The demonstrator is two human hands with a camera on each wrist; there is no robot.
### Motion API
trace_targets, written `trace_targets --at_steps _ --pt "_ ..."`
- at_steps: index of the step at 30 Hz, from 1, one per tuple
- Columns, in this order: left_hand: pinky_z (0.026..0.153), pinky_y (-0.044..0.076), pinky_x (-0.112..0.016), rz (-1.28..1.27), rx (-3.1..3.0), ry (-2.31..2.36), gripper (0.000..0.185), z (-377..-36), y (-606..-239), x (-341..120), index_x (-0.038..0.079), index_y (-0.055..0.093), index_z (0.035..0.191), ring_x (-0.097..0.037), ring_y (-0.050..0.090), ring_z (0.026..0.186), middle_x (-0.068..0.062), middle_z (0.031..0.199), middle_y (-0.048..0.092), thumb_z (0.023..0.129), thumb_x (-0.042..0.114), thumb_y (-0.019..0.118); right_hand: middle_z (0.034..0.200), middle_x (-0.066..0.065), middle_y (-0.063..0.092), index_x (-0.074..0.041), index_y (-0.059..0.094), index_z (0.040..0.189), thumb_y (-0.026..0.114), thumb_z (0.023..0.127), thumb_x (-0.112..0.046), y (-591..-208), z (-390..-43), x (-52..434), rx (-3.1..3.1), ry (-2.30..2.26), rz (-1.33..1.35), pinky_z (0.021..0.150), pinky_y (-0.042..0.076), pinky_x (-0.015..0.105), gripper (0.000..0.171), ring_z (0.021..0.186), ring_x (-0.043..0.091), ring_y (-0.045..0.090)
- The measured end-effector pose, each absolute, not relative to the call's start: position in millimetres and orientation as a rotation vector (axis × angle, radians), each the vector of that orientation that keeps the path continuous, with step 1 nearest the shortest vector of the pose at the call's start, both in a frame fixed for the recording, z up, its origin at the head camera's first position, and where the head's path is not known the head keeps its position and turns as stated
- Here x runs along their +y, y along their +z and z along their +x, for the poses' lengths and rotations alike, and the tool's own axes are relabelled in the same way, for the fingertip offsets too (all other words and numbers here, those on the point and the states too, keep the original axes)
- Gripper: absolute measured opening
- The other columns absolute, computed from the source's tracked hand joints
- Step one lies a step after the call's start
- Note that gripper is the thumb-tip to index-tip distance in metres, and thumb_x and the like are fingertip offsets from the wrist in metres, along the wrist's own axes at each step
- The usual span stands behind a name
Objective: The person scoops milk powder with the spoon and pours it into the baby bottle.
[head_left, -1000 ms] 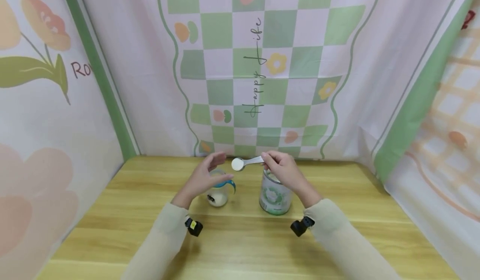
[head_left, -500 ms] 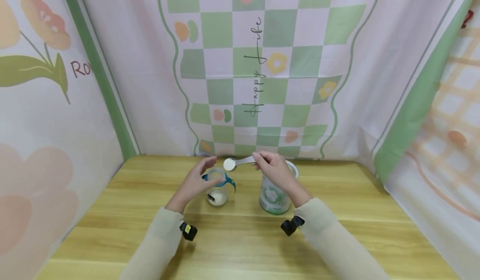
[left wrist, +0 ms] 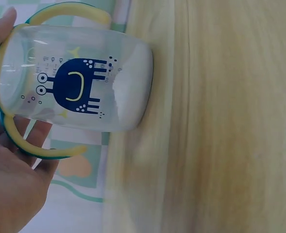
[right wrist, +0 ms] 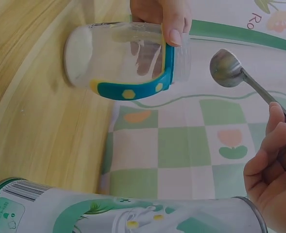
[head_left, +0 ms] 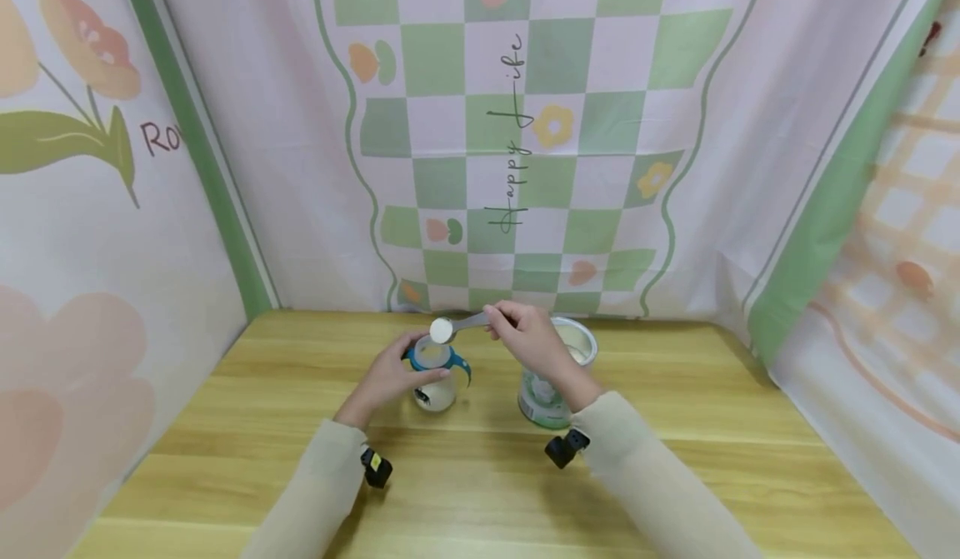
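A clear baby bottle (head_left: pixel 438 396) with a blue collar and two curved handles stands upright on the table, its top uncovered. White powder (left wrist: pixel 133 85) fills its bottom, and a dark cartoon creature is printed on its side. My left hand (head_left: pixel 384 380) grips it around the collar, thumb on the near side and fingers behind. With my right hand (head_left: pixel 528 341) I pinch the handle of a metal measuring spoon (right wrist: pixel 225 68). Its bowl, heaped with white powder in the head view, is held just above the bottle's mouth. Under my right forearm stands an open milk powder can (head_left: pixel 542 405).
The wooden table (head_left: pixel 465 492) ends at a hanging checked cloth (head_left: pixel 495 184) close behind the bottle and can. Printed cloths also hang along the left and right sides. A small black camera sits on each wrist.
My right hand has carried the filled spoon left from over the can to the bottle's mouth. My left hand has settled lower, onto the bottle's collar. The can's opening has come into view.
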State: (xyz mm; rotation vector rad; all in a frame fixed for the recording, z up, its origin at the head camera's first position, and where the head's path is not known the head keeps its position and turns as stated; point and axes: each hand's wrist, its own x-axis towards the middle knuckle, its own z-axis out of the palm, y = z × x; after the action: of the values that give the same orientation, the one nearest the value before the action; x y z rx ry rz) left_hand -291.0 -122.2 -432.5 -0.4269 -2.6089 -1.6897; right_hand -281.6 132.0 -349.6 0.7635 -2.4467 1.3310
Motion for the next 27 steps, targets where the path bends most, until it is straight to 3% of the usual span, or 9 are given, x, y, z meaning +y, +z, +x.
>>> trace_targets --at_steps 6,27 --pt "0.109 0.034 -0.060 -0.421 -2.607 -1.703 0.080 -292.8 -437.3 -123.1 0.025 0.051 0.144 -0.031 0.042 0.138 -0.001 0.144 0.052 0.076 0.049 0.086 0.072 -0.002 0.061 -0.013 0.067 0.084 0.049 0.108 -0.029 -350.4 -281.7 127.3 -2.460 1.267 0.789 0.048 0.037 0.028 0.034 0.051 0.015 0.040" --pt "0.112 0.030 -0.060 -0.400 -2.623 -1.787 0.088 -294.6 -443.3 -124.4 0.022 0.045 0.149 -0.034 0.037 0.142 -0.006 0.150 0.047 0.076 0.052 0.085 0.062 -0.007 0.047 -0.016 0.063 0.079 0.054 0.106 -0.020 -364.4 -283.9 113.0 -2.345 0.970 0.951 0.047 0.037 0.026 0.029 0.049 0.009 0.039"
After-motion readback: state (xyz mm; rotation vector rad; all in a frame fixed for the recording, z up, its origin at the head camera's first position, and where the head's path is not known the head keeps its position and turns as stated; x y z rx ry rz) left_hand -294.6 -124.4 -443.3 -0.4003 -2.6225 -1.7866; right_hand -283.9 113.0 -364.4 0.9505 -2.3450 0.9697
